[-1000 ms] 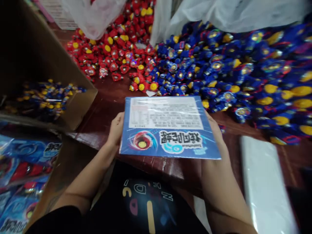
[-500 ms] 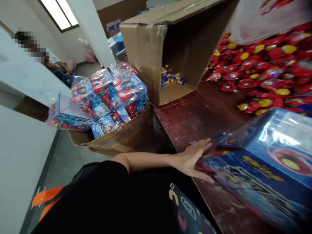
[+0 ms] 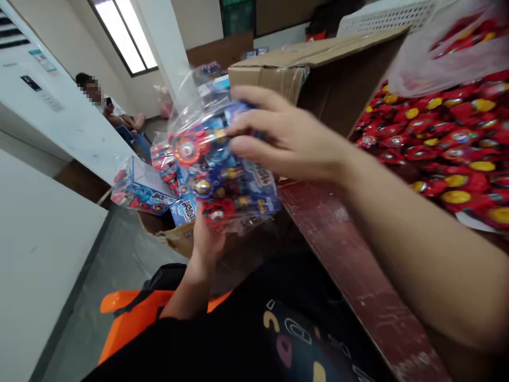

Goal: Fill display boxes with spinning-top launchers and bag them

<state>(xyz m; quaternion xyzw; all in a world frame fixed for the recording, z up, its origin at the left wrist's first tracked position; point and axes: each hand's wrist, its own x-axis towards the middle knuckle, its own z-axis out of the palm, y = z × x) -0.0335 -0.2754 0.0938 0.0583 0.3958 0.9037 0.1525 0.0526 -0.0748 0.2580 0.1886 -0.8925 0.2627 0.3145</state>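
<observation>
A blue toy box point(image 3: 238, 175), wrapped in clear plastic, is tilted in the air between my hands. Red and blue round toys with metallic centres show through its face. My left hand point(image 3: 209, 239) grips it from below, with the fingers partly hidden behind it. Along the upper right side, my right hand point(image 3: 274, 132) has its fingers bent against the box and looks slightly blurred. Below and behind sits an open carton point(image 3: 178, 239) filled with similar wrapped boxes, such as the blue-and-white box point(image 3: 149, 188) at its left edge.
A large cardboard box point(image 3: 338, 90) lies on its side on the dark red table point(image 3: 318, 228). Many red-and-yellow toys point(image 3: 445, 138) are piled to the right, under a pinkish plastic bag point(image 3: 421, 63). An orange chair point(image 3: 127, 323) is at lower left. A person point(image 3: 119, 114) sits farther back.
The wrapped toy box has moved from the table at right to above the carton at left. My right hand has come into view on it, and my left hand has moved left with it.
</observation>
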